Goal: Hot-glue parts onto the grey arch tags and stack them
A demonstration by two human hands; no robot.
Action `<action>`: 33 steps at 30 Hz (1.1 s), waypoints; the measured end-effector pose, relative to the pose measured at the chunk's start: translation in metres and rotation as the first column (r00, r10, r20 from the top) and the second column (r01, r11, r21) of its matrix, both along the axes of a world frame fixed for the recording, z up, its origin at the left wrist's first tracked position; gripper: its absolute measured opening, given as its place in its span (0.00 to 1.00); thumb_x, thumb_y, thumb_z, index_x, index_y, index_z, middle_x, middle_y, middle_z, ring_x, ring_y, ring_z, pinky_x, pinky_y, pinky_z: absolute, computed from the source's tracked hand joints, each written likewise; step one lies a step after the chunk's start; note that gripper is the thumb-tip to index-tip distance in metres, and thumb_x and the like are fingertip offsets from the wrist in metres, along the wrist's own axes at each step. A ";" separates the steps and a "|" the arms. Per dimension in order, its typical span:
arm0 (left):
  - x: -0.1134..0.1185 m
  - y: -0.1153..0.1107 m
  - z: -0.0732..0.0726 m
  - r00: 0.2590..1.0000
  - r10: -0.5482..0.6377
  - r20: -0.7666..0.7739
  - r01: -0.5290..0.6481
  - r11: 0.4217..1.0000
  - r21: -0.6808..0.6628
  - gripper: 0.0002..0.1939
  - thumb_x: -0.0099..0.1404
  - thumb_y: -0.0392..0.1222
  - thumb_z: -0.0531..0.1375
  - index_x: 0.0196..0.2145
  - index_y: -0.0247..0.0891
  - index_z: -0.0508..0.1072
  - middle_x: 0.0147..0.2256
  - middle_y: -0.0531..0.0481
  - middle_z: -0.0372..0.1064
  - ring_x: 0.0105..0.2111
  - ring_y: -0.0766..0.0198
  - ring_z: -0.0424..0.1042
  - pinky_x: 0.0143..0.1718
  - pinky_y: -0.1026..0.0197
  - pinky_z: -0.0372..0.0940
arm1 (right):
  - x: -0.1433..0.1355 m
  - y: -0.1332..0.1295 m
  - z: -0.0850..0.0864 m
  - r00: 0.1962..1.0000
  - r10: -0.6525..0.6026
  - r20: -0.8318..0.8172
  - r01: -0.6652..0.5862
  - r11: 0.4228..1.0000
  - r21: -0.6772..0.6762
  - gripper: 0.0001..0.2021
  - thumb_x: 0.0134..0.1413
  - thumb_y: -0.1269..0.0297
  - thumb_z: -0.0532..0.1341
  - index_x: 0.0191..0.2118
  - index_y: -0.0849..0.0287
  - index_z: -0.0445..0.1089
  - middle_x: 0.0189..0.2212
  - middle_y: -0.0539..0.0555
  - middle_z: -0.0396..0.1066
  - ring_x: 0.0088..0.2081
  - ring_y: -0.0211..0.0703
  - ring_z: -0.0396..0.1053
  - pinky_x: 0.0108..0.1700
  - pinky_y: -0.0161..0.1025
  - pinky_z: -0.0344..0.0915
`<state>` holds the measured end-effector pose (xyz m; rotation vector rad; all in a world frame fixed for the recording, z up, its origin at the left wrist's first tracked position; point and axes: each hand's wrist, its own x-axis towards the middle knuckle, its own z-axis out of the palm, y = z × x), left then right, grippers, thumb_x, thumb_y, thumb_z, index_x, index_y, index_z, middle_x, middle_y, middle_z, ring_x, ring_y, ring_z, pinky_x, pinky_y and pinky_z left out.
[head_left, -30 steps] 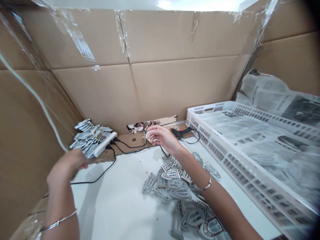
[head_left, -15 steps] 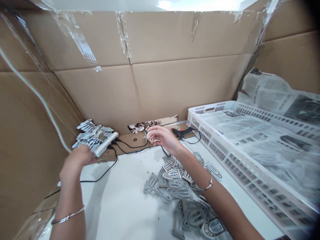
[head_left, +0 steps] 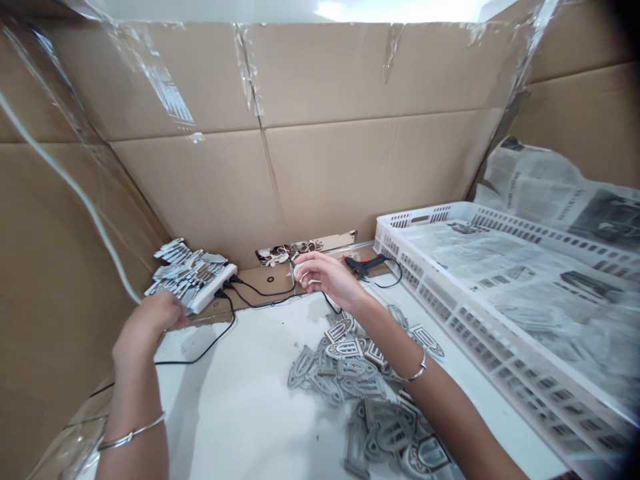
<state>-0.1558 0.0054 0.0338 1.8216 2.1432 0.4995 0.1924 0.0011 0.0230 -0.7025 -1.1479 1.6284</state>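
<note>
My left hand (head_left: 153,320) is at the near edge of a heap of small flat pieces (head_left: 190,270), beside a white power strip (head_left: 213,290). Its fingers bend downward, with the tips hidden and slightly blurred. Raised over the back of the table, my right hand (head_left: 327,280) has its fingers curled around a small white rounded piece (head_left: 302,273), only part of which shows. Under my right forearm lies a loose pile of grey and white arch-shaped pieces (head_left: 345,348) with cut-out slots and brown patterned edges.
Black cables run from the power strip across the white tabletop (head_left: 250,380). A black glue gun (head_left: 367,265) with an orange part lies by the white plastic crate (head_left: 435,300), which is lined with newspaper. Cardboard walls (head_left: 320,167) enclose the back and sides.
My left hand has shifted slightly left and toward me, beside the heap and power strip. My right hand stays almost where it was, with the white piece in its fingers.
</note>
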 end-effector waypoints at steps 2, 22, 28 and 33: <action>0.002 0.001 -0.003 0.973 -0.149 0.174 0.185 0.959 -0.214 0.08 0.53 0.45 0.62 0.25 0.36 0.73 0.22 0.43 0.77 0.27 0.52 0.76 0.28 0.59 0.66 | -0.001 -0.001 0.000 1.000 0.006 0.004 -0.006 1.000 -0.001 0.07 0.47 0.66 0.64 0.36 0.55 0.74 0.28 0.51 0.75 0.28 0.36 0.67 0.32 0.37 0.61; 0.169 -0.042 0.001 0.637 -0.715 0.288 0.639 0.699 0.321 0.23 0.69 0.54 0.57 0.21 0.39 0.63 0.19 0.55 0.60 0.21 0.68 0.58 0.26 0.62 0.53 | 0.007 -0.002 0.008 0.986 0.023 0.163 -0.042 0.993 0.111 0.07 0.52 0.58 0.64 0.32 0.55 0.74 0.28 0.51 0.73 0.28 0.37 0.66 0.31 0.37 0.61; 0.155 -0.027 -0.005 0.810 -0.587 0.004 0.533 0.739 0.413 0.17 0.70 0.51 0.55 0.27 0.39 0.66 0.25 0.53 0.66 0.25 0.64 0.60 0.28 0.63 0.51 | -0.004 -0.012 0.000 0.850 -0.031 0.526 -0.164 0.933 0.320 0.19 0.62 0.46 0.56 0.28 0.55 0.66 0.23 0.52 0.70 0.25 0.39 0.64 0.27 0.39 0.57; 0.160 -0.027 -0.009 0.859 -0.511 -0.036 0.472 0.760 0.447 0.10 0.67 0.45 0.57 0.29 0.39 0.68 0.26 0.52 0.68 0.26 0.63 0.63 0.30 0.63 0.53 | -0.007 -0.008 -0.012 0.811 -0.154 0.565 -0.154 0.875 0.459 0.15 0.64 0.52 0.56 0.29 0.55 0.65 0.25 0.51 0.70 0.28 0.39 0.65 0.30 0.39 0.58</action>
